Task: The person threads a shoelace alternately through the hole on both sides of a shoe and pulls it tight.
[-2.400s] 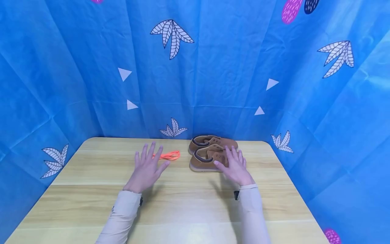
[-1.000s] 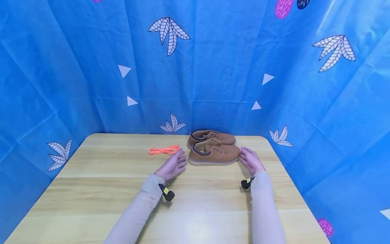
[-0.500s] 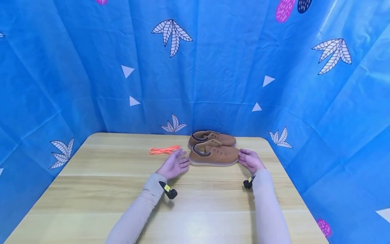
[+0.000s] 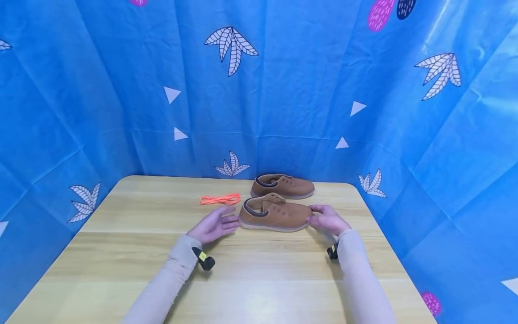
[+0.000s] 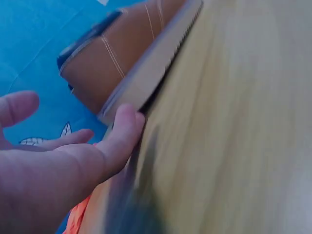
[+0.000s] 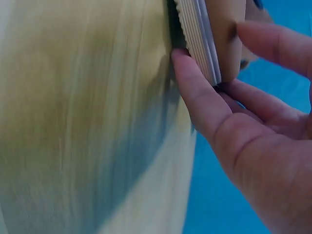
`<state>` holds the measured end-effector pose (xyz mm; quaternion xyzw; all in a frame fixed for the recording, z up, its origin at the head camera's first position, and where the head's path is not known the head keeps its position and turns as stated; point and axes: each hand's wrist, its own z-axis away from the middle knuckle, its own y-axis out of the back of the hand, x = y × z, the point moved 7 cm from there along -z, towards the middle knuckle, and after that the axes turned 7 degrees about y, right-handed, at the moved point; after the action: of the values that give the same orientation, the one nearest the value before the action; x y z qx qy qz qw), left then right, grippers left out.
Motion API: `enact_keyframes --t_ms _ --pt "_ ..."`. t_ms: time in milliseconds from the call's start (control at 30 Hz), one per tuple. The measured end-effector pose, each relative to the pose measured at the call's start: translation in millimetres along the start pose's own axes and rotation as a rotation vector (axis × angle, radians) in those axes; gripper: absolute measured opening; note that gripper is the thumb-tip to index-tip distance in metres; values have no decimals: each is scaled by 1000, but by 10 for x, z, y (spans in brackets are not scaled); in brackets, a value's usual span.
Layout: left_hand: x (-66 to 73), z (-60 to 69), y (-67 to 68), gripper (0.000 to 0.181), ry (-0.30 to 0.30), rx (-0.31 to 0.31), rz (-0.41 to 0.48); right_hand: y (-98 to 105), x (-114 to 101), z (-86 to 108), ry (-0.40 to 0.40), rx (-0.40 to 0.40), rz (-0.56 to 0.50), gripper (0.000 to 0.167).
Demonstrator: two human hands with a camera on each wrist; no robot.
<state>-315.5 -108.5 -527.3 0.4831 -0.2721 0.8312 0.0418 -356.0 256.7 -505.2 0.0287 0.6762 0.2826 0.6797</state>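
Note:
Two brown shoes lie on their soles, toes to the right. The near shoe (image 4: 279,215) stands a little in front of the far shoe (image 4: 289,185). At its toe, my right hand (image 4: 328,219) grips it; the right wrist view shows the thumb on the upper of the shoe (image 6: 225,39) and fingers (image 6: 200,87) at the sole. My left hand (image 4: 214,225) is by the heel with relaxed fingers; in the left wrist view its fingers (image 5: 124,131) meet the sole edge of the shoe (image 5: 131,48). An orange lace bundle (image 4: 220,199) lies beyond the left hand.
The pale wooden table (image 4: 259,265) has rounded far corners. A blue patterned curtain (image 4: 299,99) hangs behind it and along both sides. A black wrist camera (image 4: 204,260) sits on the left sleeve, another (image 4: 332,251) on the right.
The near shoe has come towards me and slightly left, away from the far shoe. My left hand moved left, and my right hand went from hovering over the shoes to gripping the toe.

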Motion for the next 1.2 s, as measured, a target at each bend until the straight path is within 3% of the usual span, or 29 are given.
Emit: enact_keyframes --t_ms 67,267,433,633,900,1067,1200 --pt "-9 76 52 63 -5 9 -90 -57 -61 24 25 -22 86 67" --pt "22 272 163 75 -37 56 -407 -306 -208 63 102 -79 151 72" --pt "52 407 124 91 -62 119 -728 -509 -275 105 110 -121 195 81" --pt "108 565 39 85 -168 199 -1016 -682 -383 197 146 -133 276 81" --pt "107 717 30 67 -270 315 -1245 -791 -459 278 163 -127 332 81" --pt "92 797 38 64 -293 322 -1313 -864 -462 353 145 -140 330 81" --pt "74 856 61 63 -295 301 -1313 -920 -496 407 167 -145 343 79"
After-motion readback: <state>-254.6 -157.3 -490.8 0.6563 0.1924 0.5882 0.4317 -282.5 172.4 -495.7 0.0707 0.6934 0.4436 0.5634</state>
